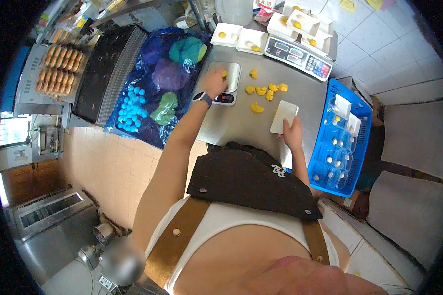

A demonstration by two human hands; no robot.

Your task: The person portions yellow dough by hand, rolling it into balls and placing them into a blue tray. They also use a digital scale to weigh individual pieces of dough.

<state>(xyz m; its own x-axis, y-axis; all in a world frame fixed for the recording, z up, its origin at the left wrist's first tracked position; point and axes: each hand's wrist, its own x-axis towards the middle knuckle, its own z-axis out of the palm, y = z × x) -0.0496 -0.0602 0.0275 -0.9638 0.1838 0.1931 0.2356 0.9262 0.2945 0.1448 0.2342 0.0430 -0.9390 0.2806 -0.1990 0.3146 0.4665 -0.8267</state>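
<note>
My left hand (215,82) is over the plate of a small digital kitchen scale (233,79), fingers around a yellow dough piece (224,73) that is partly hidden. A dark watch strap circles that wrist. In my right hand (294,133) is a flat cream-white dough scraper (284,117), held by its near right edge above the steel worktop (221,127). Between the two hands lie several torn yellow dough lumps (261,90). One lump (253,73) sits farther back, another (257,107) nearer me. A bit of yellow shows at the scraper's left edge.
At the back stand white trays (227,35) with yellow and white balls, and a larger price scale (297,57) bearing stacked trays. A blue plastic basket (319,162) holds clear containers on the right. To the left, blue plastic sheeting (147,138) carries blue balls and wrapped dough, beside stacked black baking trays (103,73).
</note>
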